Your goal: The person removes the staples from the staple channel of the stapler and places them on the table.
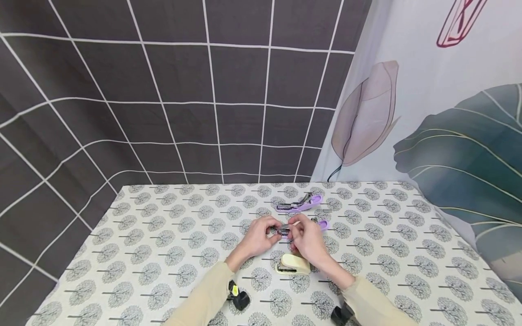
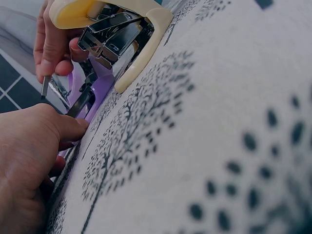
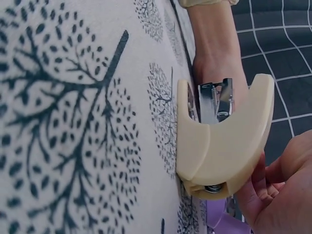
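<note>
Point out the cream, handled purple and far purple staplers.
Cream stapler (image 3: 223, 152), right wrist view, on its shell.
Handled purple stapler (image 2: 101, 89), left wrist view, on its purple plastic.
Far purple stapler (image 1: 302, 206), head view, on its base.

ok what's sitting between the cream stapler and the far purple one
The nearer purple stapler, with the left hand and right hand at it; the head view shows this.

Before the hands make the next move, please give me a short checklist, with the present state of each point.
1. Left hand grips near purple stapler: ok.
2. Right hand pinches thin metal strip: ok.
3. Strip's lower end seated in the stapler: cannot tell, hidden behind the left hand.
4. Generous room around the right hand: not ok, cream stapler stands close by.
5. Far purple stapler clear of both hands: ok, it lies beyond them.
</note>
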The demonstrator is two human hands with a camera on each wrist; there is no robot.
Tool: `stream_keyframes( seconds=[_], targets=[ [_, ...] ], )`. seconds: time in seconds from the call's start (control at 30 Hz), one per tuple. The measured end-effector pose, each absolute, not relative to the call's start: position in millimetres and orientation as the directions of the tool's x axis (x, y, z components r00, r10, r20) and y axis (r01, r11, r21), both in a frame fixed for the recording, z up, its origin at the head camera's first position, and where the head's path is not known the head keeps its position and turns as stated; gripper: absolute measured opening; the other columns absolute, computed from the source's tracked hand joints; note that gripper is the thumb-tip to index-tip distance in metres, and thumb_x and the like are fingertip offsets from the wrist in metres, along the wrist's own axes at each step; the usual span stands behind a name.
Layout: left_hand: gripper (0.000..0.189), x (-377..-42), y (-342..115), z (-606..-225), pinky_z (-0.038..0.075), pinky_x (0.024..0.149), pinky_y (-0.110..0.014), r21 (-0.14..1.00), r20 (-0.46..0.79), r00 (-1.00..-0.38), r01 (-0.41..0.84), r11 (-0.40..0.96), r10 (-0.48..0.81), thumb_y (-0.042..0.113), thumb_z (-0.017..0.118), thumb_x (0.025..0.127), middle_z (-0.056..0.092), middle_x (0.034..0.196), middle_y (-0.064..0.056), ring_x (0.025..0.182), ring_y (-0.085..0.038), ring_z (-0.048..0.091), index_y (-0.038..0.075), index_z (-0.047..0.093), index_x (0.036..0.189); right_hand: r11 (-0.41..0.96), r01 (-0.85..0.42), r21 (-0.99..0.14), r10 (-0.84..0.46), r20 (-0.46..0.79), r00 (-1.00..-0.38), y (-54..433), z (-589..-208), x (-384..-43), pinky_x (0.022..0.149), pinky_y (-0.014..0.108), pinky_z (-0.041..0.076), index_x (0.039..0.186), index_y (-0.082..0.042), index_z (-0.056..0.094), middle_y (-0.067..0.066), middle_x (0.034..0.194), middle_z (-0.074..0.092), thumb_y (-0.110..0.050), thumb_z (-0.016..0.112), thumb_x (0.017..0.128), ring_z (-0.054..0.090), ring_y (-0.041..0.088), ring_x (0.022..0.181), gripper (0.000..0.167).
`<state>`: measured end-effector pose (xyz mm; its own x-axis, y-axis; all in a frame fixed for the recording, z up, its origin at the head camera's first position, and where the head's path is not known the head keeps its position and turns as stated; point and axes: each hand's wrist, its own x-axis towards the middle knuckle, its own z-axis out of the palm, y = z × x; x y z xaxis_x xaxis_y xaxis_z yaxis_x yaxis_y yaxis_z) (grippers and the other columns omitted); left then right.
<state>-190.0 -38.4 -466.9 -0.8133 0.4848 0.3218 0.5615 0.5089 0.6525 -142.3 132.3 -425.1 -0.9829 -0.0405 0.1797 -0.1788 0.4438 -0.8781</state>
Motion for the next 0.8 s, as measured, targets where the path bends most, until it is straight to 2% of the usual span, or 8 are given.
stream_keyframes(
  seconds=[0.17,0.4,0.8],
  targets=[
    [0.023,-189.7,-38.1,-467.1,0.041,0.074,-0.027,0.655,0.325,-0.814,0.561,0.506,0.482,0.009,0.08,0.082,0.068,0.098,0.004,0.073,-0.007,0.05,0.01,0.073,0.104,0.41,-0.156,-0.899,-0.031,0.157,-0.987,136.0,-421.6,-140.8,0.042,0.035,0.052,0.104,0.005,0.06,0.013,0.07,0.062,0.01,0.058,0.093,0.059,0.026,0.049,0.012],
    [0.022,-189.3,-38.4,-467.3,0.041,0.071,-0.026,0.663,0.325,-0.817,0.556,0.5,0.477,0.007,0.08,0.082,0.067,0.097,0.004,0.073,-0.008,0.05,0.01,0.073,0.103,0.364,-0.133,-0.922,-0.028,0.132,-0.991,142.0,-417.7,-138.2,0.042,0.038,0.052,0.105,0.005,0.06,0.014,0.072,0.063,0.01,0.058,0.094,0.058,0.022,0.047,0.012],
    [0.022,-188.9,-37.8,-466.8,0.042,0.07,-0.025,0.663,0.324,-0.816,0.557,0.501,0.479,0.008,0.079,0.082,0.068,0.097,0.004,0.073,-0.008,0.05,0.01,0.073,0.104,0.314,-0.066,-0.947,-0.002,0.069,-0.998,152.4,-404.3,-131.0,0.047,0.041,0.054,0.109,0.005,0.059,0.019,0.078,0.063,0.007,0.055,0.097,0.058,0.023,0.052,0.013]
  ],
)
